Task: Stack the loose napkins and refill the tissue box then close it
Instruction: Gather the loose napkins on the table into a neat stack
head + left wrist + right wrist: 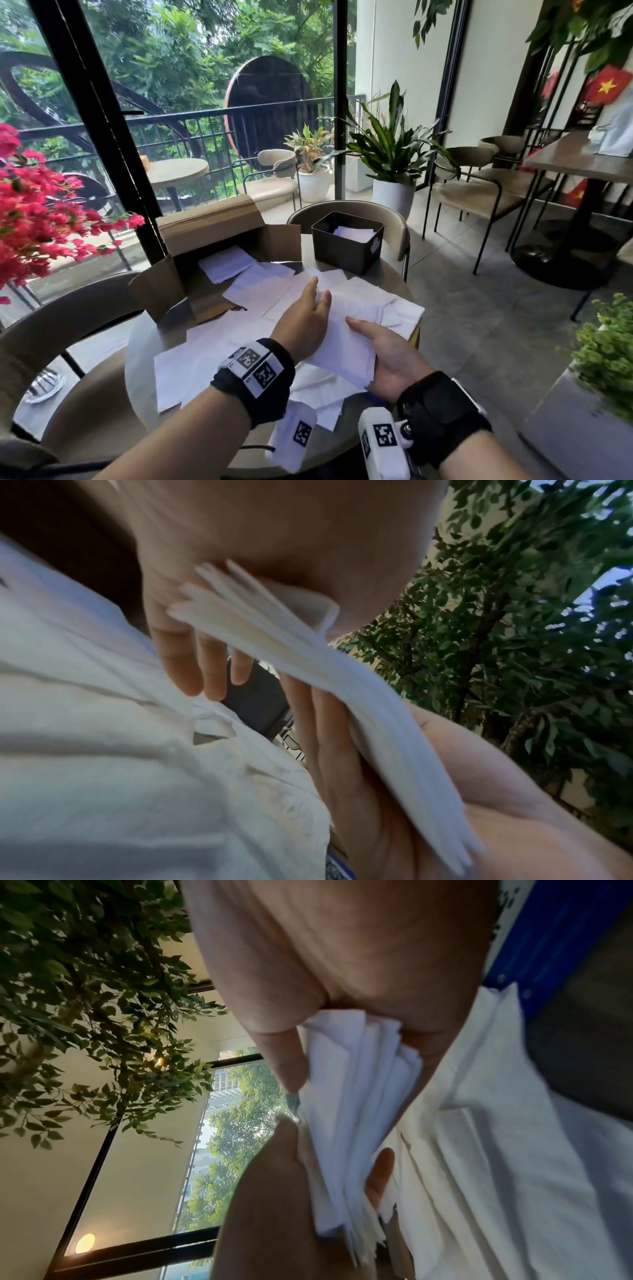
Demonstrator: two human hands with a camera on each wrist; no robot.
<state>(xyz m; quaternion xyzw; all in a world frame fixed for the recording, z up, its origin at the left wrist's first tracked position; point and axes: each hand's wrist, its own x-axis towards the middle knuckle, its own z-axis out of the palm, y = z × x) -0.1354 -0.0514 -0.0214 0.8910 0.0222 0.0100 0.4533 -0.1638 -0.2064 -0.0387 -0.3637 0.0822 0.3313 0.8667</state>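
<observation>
A thin stack of white napkins is held between both hands above the round table. My left hand grips its far left edge, thumb on one face and fingers on the other. My right hand holds the near right corner, thumb on top and palm beneath. The stack fans slightly at its edges. Many loose napkins lie scattered over the table. The black tissue box stands open at the far side with a few napkins inside.
An open cardboard box with napkins spilling out lies at the table's far left. A chair stands behind the tissue box and another at the near left. Red flowers overhang the left, and a green plant stands at the right.
</observation>
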